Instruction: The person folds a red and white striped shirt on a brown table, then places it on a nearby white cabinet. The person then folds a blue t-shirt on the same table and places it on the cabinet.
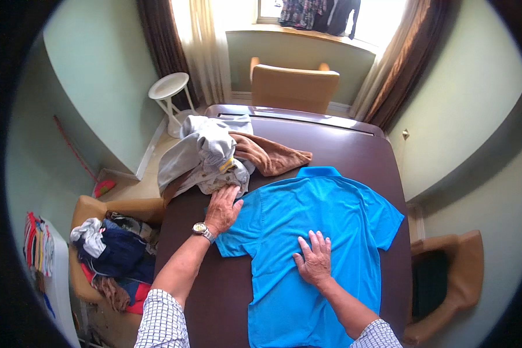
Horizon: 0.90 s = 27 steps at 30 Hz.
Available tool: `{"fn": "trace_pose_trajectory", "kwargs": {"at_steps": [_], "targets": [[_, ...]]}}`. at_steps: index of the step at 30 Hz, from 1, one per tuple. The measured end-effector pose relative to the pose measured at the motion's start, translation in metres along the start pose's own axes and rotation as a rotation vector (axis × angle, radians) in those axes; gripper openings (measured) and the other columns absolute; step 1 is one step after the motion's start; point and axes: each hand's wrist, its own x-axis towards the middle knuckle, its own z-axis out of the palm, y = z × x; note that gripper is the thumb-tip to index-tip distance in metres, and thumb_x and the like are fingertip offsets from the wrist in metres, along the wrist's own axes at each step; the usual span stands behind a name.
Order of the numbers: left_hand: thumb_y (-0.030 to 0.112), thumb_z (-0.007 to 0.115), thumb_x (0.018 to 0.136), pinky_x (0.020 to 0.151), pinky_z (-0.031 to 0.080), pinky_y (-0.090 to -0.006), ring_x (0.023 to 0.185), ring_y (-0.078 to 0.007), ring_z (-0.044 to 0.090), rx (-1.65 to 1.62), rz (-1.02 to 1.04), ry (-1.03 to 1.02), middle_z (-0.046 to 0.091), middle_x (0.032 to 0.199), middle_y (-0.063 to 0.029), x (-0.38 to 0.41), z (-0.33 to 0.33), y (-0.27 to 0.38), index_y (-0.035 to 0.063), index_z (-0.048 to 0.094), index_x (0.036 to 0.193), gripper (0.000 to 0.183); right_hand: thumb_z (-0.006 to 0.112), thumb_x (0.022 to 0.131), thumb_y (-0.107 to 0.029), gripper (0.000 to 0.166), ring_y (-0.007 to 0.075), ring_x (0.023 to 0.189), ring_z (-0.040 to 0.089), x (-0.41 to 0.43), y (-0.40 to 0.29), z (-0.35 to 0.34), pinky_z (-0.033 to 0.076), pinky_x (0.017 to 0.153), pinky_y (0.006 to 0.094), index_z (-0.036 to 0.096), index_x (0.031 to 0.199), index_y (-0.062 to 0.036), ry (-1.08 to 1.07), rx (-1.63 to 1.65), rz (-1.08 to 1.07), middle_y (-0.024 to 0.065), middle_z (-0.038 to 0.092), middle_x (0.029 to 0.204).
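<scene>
A bright blue polo shirt lies spread face down on the dark wooden table, collar pointing away from me and short sleeves out to both sides. My right hand rests flat on the middle of its back, fingers apart. Beside the left sleeve, my left hand has its fingertips against a heaped pale grey garment, and it wears a metal wristwatch. Partly under that heap, a brown cloth stretches toward the right. Neither hand grips anything.
A tan chair piled with clothes stands at the left. Another tan chair is at the right, and a third chair beyond the far edge. A white round stool stands by the curtains.
</scene>
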Motion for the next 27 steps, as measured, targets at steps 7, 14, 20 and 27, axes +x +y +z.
{"fn": "trace_pose_trajectory", "kwargs": {"at_steps": [7,14,20,27], "targets": [[0.038,0.059,0.109,0.122,0.036,-0.0534,0.146,-0.0439,0.05,-0.049,0.0,0.033,0.058,0.154,-0.0256,0.038,0.024,-0.012,0.0006,0.061,0.145,0.053,0.077,0.094,-0.045,0.063,0.043,0.155,0.04,-0.005,-0.004,0.011,0.023,0.129,0.065,0.065,0.149,-0.0163,-0.003,-0.03,0.018,0.0199,0.049,0.163],[0.023,0.064,0.107,0.111,0.05,-0.0498,0.132,-0.0427,0.061,-0.176,-0.19,0.291,0.062,0.145,-0.0271,-0.068,-0.022,0.004,-0.0003,0.063,0.142,0.041,0.085,0.088,-0.032,0.061,0.0425,0.145,0.049,0.003,-0.029,0.006,0.032,0.123,0.0637,0.066,0.141,-0.0084,0.045,-0.016,0.072,0.0215,0.057,0.151],[0.015,0.073,0.101,0.076,0.06,-0.0396,0.09,-0.0277,0.071,-0.422,-0.498,0.211,0.07,0.113,-0.0189,-0.219,-0.057,0.095,-0.0004,0.065,0.128,0.032,0.088,0.085,-0.032,0.057,0.041,0.111,0.065,0.069,-0.154,0.035,0.054,0.091,0.0492,0.065,0.128,-0.0024,-0.015,0.35,-0.105,0.0201,0.066,0.117],[0.029,0.087,0.091,0.064,0.06,-0.0431,0.072,-0.0305,0.076,-0.402,-0.735,-0.299,0.077,0.087,-0.015,-0.344,-0.075,0.21,-0.0021,0.062,0.126,0.053,0.084,0.086,-0.031,0.039,0.0357,0.098,0.068,0.103,-0.197,0.104,0.056,0.079,0.0485,0.058,0.106,-0.01,-0.124,0.11,-0.063,0.0142,0.065,0.102]]}}
